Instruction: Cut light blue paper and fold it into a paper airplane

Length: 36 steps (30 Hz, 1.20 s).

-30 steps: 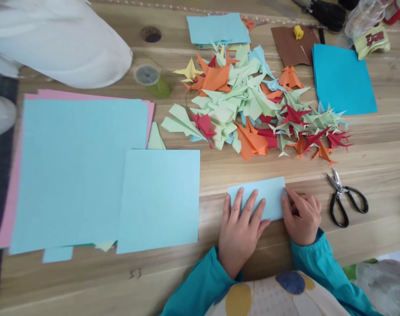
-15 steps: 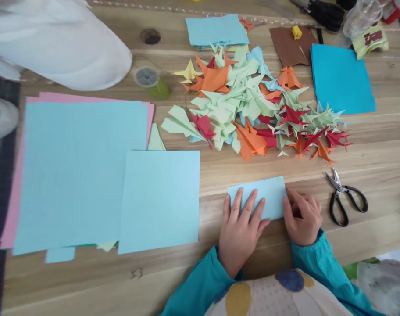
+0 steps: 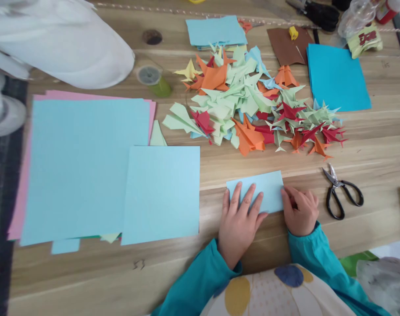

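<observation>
A small folded light-blue paper [image 3: 266, 186] lies on the wooden table [image 3: 252, 164] in front of me. My left hand [image 3: 239, 224] rests flat on its left half, fingers spread. At the paper's right edge my right hand [image 3: 300, 210] presses down with fingers curled and fingertips on the edge. Both arms wear teal sleeves.
A heap of folded paper figures [image 3: 252, 105] in green, orange and red lies beyond the paper. Black-handled scissors [image 3: 340, 195] lie to the right. Large light-blue and pink sheets [image 3: 88, 166] cover the left. A blue square [image 3: 336, 77], brown sheet [image 3: 287, 44], green glue tube [image 3: 154, 79] and white cloth [image 3: 62, 44] lie farther back.
The view has shifted slightly; both hands stay on the folded blue paper in nearly the same pose.
</observation>
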Available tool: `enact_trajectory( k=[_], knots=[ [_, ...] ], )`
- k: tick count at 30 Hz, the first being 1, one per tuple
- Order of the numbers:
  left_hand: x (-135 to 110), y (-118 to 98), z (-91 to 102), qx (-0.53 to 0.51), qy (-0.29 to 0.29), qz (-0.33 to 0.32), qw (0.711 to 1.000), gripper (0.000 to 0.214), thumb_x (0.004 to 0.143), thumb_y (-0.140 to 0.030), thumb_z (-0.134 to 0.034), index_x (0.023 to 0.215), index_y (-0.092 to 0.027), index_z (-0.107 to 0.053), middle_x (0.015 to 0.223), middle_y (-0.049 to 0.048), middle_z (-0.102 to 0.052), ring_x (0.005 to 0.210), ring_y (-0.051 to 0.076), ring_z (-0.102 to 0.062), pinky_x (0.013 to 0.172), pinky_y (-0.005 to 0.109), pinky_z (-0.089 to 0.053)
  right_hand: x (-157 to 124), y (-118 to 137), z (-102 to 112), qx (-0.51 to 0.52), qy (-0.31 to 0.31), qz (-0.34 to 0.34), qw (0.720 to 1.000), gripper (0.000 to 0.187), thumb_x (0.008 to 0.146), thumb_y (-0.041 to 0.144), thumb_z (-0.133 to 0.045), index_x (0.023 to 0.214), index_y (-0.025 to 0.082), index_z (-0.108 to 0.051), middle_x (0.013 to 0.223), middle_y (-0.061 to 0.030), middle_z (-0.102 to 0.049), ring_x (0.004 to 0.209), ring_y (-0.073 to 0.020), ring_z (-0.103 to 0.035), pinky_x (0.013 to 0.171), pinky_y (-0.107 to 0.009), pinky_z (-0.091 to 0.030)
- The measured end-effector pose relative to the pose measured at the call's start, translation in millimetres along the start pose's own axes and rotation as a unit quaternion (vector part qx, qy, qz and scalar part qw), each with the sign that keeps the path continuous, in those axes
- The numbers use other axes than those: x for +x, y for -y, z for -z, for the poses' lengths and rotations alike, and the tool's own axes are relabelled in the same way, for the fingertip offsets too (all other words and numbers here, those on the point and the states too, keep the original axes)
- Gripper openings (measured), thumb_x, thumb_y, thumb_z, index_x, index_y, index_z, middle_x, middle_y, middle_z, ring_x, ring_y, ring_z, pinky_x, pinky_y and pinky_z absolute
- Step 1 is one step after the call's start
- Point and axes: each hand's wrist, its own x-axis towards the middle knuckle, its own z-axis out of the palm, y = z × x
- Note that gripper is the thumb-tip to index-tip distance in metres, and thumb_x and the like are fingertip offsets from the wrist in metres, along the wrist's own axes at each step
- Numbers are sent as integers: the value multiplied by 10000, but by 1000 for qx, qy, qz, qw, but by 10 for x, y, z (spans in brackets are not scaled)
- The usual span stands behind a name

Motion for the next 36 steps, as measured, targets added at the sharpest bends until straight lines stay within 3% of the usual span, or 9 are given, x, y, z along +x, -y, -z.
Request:
enact_trajectory(
  k=[11, 17, 22, 25, 28, 31, 36],
  knots=[
    [8, -5, 4, 0, -9, 0, 1000, 410, 842, -408, -519, 1220, -252, -538, 1365, 58, -463, 1318, 340, -296, 1046, 568, -241, 5, -20, -5, -26, 15, 19, 999, 152, 816, 278, -593, 897, 199, -695, 577, -1, -619, 597, -139, -491, 672, -290, -343],
    [7, 0, 8, -11, -12, 0, 1000, 419, 837, -405, -528, 1225, -247, -534, 1360, 76, -466, 1332, 332, -273, 1059, 566, -221, -26, -8, 32, 28, 2, -29, 999, 183, 802, 266, -596, 943, 171, -663, 550, 14, -555, 602, -138, -517, 699, -301, -400],
    [3, 5, 8, -10, -10, -3, 1000, 412, 838, -389, -531, 1222, -241, -537, 1360, 64, -467, 1328, 343, -274, 1055, 570, -230, -127, -60, 106, 64, -48, -42, 996, 98, 749, 209, -643, 844, 183, -637, 773, -39, -636, 794, -181, -572, 759, -349, -449],
    [2, 3, 2, -6, -13, -4, 1000, 413, 837, -394, -531, 1220, -239, -537, 1361, 57, -467, 1321, 349, -285, 1047, 573, -244, -204, -68, 127, 69, -89, -89, 990, 114, 748, 213, -645, 852, 170, -622, 929, -80, -612, 701, -141, -561, 602, -285, -471],
    [5, -1, 1, -2, -17, -5, 1000, 410, 840, -412, -519, 1213, -241, -539, 1361, 60, -467, 1321, 345, -288, 1044, 576, -250, -250, -54, 115, 85, -80, -121, 986, 143, 770, 222, -625, 895, 156, -605, 822, -52, -615, 509, -76, -486, 452, -217, -418],
    [7, -5, 4, 0, -14, -6, 1000, 415, 845, -423, -505, 1219, -246, -531, 1368, 66, -458, 1333, 338, -266, 1044, 576, -251, -246, -38, 95, 91, -46, -119, 988, 160, 773, 257, -626, 890, 148, -613, 653, -8, -613, 456, -72, -484, 442, -199, -420],
    [-1, -3, -9, 3, -16, -7, 1000, 422, 839, -442, -504, 1216, -254, -530, 1389, 52, -433, 1340, 342, -246, 1044, 580, -253, -208, -25, 93, 106, -24, -132, 985, 185, 780, 311, -612, 853, 144, -647, 642, -21, -642, 470, -85, -523, 465, -201, -435]
  ],
)
